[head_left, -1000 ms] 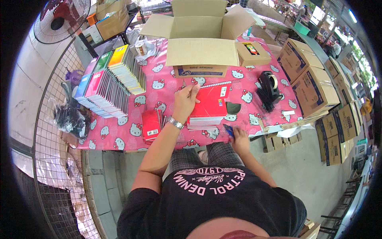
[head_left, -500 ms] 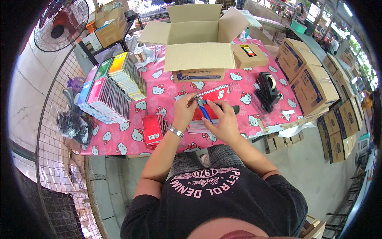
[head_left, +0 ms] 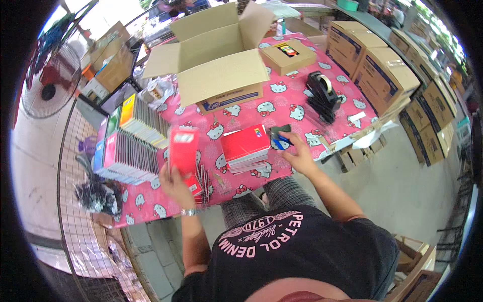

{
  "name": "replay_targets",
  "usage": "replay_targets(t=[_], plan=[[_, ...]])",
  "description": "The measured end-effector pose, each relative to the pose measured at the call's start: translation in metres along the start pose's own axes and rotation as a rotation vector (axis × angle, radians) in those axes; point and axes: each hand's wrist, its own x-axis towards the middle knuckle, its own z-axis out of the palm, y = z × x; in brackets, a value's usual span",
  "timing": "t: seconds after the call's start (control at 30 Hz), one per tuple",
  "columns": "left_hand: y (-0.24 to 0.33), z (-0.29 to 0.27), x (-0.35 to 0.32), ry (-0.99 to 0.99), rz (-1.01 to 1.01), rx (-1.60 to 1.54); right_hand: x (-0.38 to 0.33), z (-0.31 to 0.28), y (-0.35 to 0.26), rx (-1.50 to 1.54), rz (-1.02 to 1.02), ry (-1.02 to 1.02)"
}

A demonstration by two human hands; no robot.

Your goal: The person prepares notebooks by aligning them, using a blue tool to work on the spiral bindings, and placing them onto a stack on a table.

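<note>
My left hand [head_left: 175,183] holds up a red packet [head_left: 183,150] above the front left part of the pink patterned table [head_left: 261,108]. Below it lies a small pile of red packets and dark sticks [head_left: 200,182]. My right hand [head_left: 297,154] rests at the table's front edge, its fingers on a blue-handled tool [head_left: 278,141] lying on a dark pad. A stack of red notebooks [head_left: 246,147] sits between my two hands.
An open cardboard box [head_left: 216,55] stands at the table's back, a small brown box [head_left: 288,54] and a black tape dispenser [head_left: 323,95] to its right. Rows of colourful books [head_left: 128,143] fill the left side. Stacked cartons [head_left: 382,70] stand at right, a fan [head_left: 48,83] at left.
My left hand moved from the notebook stack to the left and now lifts a red packet. My right hand carried the blue tool down to the dark pad on the right.
</note>
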Motion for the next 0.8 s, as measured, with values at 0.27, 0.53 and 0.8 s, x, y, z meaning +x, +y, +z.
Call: replay_targets(t=[0.27,0.53,0.8], plan=[[-0.039,-0.085,-0.017,-0.123,0.111,1.084,-0.008,0.008,0.129,-0.537,0.124,-0.119],[0.043,0.08,-0.039,-0.74,0.851,0.592,0.058,-0.031,0.222,-0.944,0.231,0.092],[0.053,0.116,-0.038,-1.266,0.744,0.772,0.06,-0.037,0.079,-0.267,-0.013,0.108]])
